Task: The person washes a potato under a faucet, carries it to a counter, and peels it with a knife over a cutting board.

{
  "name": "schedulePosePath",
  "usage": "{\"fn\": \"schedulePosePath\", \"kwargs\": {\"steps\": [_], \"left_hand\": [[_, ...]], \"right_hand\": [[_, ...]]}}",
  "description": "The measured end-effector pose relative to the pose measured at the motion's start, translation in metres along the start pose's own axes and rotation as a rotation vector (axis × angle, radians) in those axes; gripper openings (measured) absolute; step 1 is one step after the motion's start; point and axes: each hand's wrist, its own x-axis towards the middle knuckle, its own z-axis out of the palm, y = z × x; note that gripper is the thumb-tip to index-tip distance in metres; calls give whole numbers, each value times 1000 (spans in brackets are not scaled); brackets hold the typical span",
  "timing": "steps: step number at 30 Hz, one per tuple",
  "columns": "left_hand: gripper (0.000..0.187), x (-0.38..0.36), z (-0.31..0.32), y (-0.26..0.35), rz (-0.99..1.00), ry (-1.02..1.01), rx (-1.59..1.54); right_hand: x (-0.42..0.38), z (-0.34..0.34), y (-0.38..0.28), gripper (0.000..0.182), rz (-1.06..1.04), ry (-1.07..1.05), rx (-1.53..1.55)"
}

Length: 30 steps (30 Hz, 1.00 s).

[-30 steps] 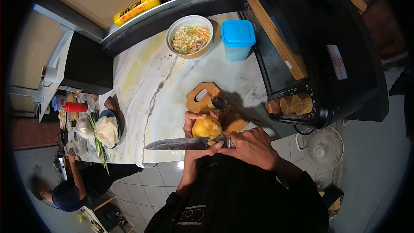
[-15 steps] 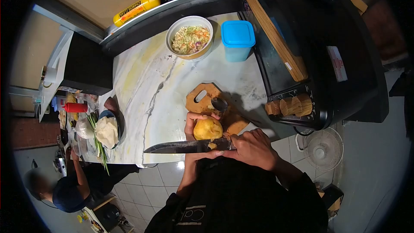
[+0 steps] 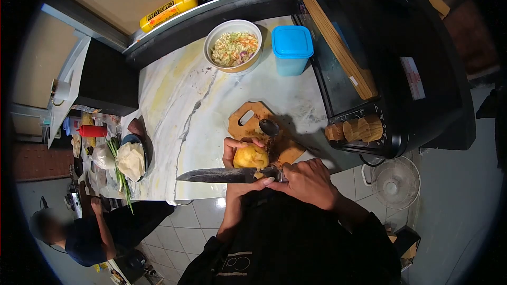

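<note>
My left hand [image 3: 241,188] is wrapped round a yellow, peeled-looking potato [image 3: 250,156], with its fingers curled over the far side. My right hand [image 3: 310,182] grips the handle of a large knife [image 3: 214,176]. The dark blade points left, along the near side of the potato, and a bit of yellow peel clings to it. Beneath and beyond the potato lies a wooden cutting board [image 3: 248,111] scattered with brown scraps. A dark spoon [image 3: 269,126] rests on the board. My left thumb is close to the blade near the handle.
A bowl of shredded vegetables [image 3: 232,50] and a blue-lidded container [image 3: 292,47] stand at the back of the marble counter [image 3: 169,84]. A black oven [image 3: 412,74] bounds the right. Spring onions [image 3: 120,171] lie left. Another person [image 3: 87,237] works at far left.
The potato has shifted slightly left and turned in my left hand. The knife has moved up a little. At far left, the other person's arms have moved.
</note>
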Motion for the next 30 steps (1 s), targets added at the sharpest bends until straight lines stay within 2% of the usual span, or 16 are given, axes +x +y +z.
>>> {"fn": "schedulePosePath", "kwargs": {"steps": [6,16,19,22,25,30], "left_hand": [[79,-3,1,-1,3,40,-61],[78,-7,7,-2,-11,199,-10],[87,-7,7,-6,18,209,-55],[99,-1,8,5,-55,153,-21],[105,-2,3,1,-39,114,44],[102,-5,10,5,-131,162,102]], "right_hand": [[1,5,3,52,-46,48,3],[5,10,1,55,-38,126,-31],[6,7,2,56,-29,107,-25],[7,2,2,57,-22,88,-36],[6,1,5,57,2,73,-23],[3,5,9,57,104,22,3]]}}
